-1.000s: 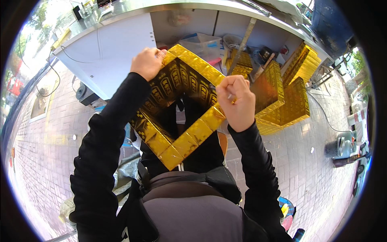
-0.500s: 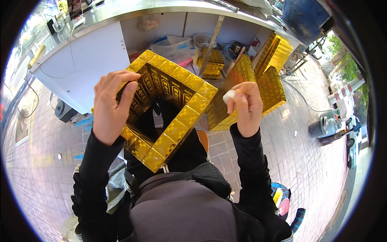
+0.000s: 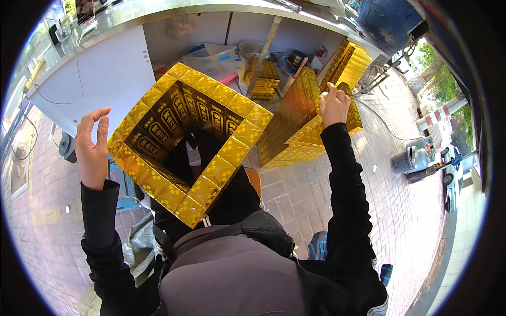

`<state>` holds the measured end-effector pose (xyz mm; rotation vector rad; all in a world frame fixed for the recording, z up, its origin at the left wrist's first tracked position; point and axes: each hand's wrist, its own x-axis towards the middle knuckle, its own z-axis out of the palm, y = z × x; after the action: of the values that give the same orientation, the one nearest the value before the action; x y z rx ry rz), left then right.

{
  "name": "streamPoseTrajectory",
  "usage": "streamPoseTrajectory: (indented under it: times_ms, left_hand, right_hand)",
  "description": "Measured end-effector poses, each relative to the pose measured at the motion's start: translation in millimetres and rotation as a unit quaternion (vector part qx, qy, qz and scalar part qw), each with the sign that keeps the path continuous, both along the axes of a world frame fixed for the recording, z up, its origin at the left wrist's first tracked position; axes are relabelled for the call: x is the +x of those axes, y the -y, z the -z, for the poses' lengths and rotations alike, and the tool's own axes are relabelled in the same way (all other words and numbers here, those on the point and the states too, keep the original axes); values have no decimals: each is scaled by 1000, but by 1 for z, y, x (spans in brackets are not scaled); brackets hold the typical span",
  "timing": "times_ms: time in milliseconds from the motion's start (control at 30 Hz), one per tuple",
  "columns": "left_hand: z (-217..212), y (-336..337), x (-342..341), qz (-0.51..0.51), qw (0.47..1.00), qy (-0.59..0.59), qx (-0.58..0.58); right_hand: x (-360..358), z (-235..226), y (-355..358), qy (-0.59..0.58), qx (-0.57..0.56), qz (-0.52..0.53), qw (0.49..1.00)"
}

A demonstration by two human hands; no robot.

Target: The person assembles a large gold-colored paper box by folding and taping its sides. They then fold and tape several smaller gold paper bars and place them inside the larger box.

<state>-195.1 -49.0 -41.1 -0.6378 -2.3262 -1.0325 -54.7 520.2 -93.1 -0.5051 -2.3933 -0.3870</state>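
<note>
Seemingly between grips, the left hand [image 3: 94, 150] was spread beside the gold frame [image 3: 224, 160] at the lap [image 3: 232, 196]; the right hand [image 3: 334, 107] curled near gold panels [image 3: 295, 113], hold unclear; regripping seemed called for.

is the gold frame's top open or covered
Open: nothing covers the gold frame, and its patterned inner walls show.

Left grip [image 3: 93, 152] raised, thumb [image 3: 103, 129] parted from fingers [image 3: 95, 114], right grip [image 3: 335, 106] partly curled, forearms [image 3: 345, 179] spread apart

Two hands [image 3: 93, 150] [image 3: 335, 108], one hollow gold frame [image 3: 230, 158]
</note>
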Motion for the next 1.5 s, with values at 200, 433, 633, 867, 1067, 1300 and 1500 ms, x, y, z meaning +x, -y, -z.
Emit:
streamPoseTrajectory:
  times_ms: [200, 433, 633, 867, 1067, 1300, 1500]
  left_hand:
    - [10, -1, -2, 11, 1000, 14, -8]
    - [19, 0, -5, 34, 996, 73, 23]
    - [23, -8, -23, 142, 958, 247, 36]
    - [12, -20, -22, 112, 973, 156, -125]
    - [-9, -23, 4, 107, 976, 163, -96]
    - [-88, -72, 33, 156, 976, -150, -27]
    - [-106, -84, 50, 161, 950, -267, -26]
  right_hand:
    - [-1, 18, -11, 17, 23, -12, 1000]
    - [0, 0, 19, 17, 2, -9, 1000]
    - [-3, -47, 136, -49, -219, -266, 938]
    - [-44, -70, 220, 202, -406, -159, 877]
    - [-25, -85, 226, 222, -262, -167, 924]
    - [83, -134, 174, -51, -123, -133, 982]
    - [305, -203, 35, -173, -173, 39, 969]
